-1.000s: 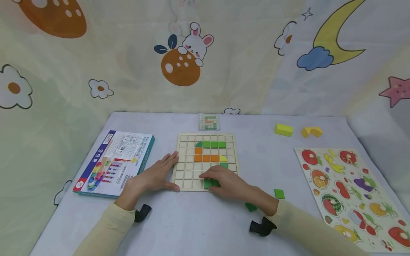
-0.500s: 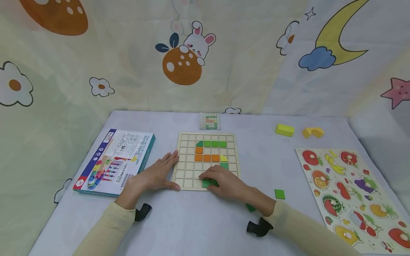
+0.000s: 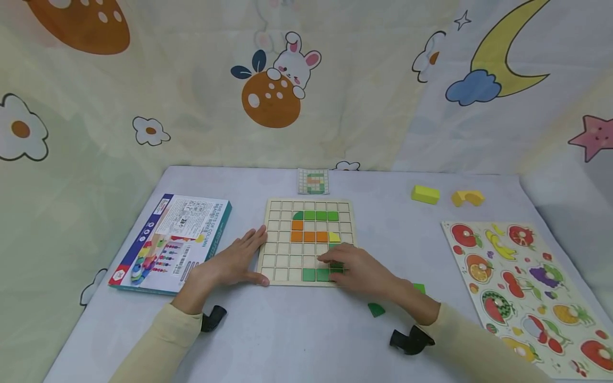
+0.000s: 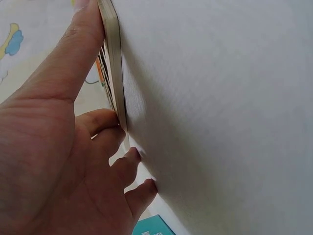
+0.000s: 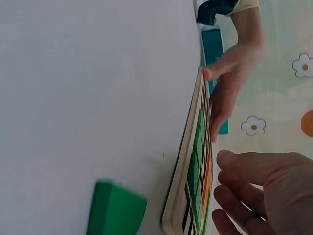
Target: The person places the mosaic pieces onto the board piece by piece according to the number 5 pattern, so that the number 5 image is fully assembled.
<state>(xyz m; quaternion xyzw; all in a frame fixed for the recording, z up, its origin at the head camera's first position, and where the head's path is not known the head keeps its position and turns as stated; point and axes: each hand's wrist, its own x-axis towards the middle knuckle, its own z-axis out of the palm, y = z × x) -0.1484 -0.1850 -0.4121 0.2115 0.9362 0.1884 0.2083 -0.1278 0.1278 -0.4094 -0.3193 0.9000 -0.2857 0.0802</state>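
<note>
A wooden grid board [image 3: 282, 260] lies mid-table with green, orange and yellow tiles set in its squares. My left hand [image 3: 234, 260] lies along its left side, fingers spread and fairly straight; in the left wrist view the thumb [image 4: 73, 54] reaches along the board's edge. Over the lower right of the board is my right hand [image 3: 364, 268], with nothing visible between its thumb and fingers [image 5: 244, 166]. Left of those fingertips, green tiles [image 3: 309, 275] show in the bottom row. The right hand hides part of the green tiles at that corner.
A dark green rounded-edge piece [image 3: 375, 309] lies before the board; a green square [image 3: 419, 288] is partly behind the right forearm. A boxed set [image 3: 177, 244] lies left, a fruit puzzle sheet [image 3: 527, 287] right. Yellow blocks [image 3: 425, 194] and a small pattern card [image 3: 313, 182] lie at the back.
My right hand has slid right from the bottom-row green tiles, uncovering them. One green tile shifted slightly left earlier under its fingers. The left hand has stayed in place.
</note>
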